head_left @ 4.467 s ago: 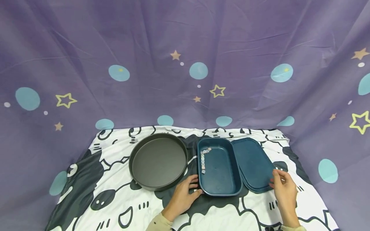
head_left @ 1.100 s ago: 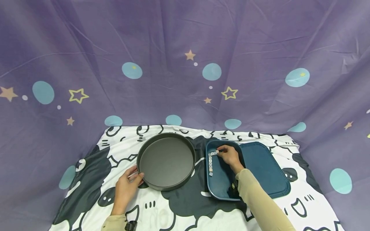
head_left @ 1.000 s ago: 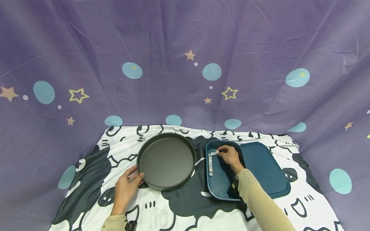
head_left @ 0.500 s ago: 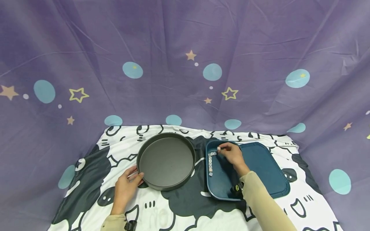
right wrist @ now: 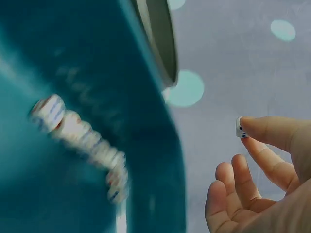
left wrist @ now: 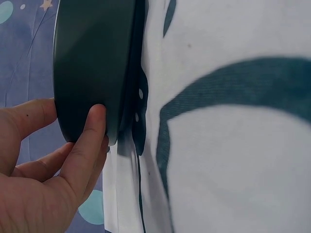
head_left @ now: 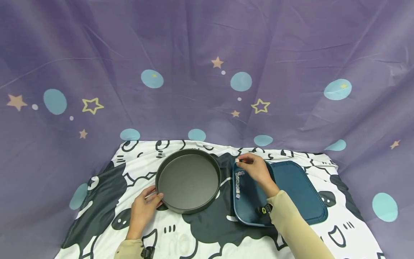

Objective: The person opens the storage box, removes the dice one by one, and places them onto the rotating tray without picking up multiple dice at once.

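Note:
My right hand pinches a small white die between thumb and index finger, above the far left corner of a blue rectangular container. In the right wrist view the die shows dark pips, and the other fingers are loosely bent. Several more dice stand in a bent row along the container's left inner wall; they look blurred in the right wrist view. My left hand holds the near left edge of a round dark grey cake pan, thumb at the rim and fingers against the outer wall.
A blue lid lies at the container's right side, partly hidden by the right sleeve. A black-and-white cartoon cloth covers the table. Behind it hangs a purple curtain with stars and spots.
My left hand went from the container to the pan, and my right hand from the lid into the container. There it took a die from the row's end and lifted it leftward.

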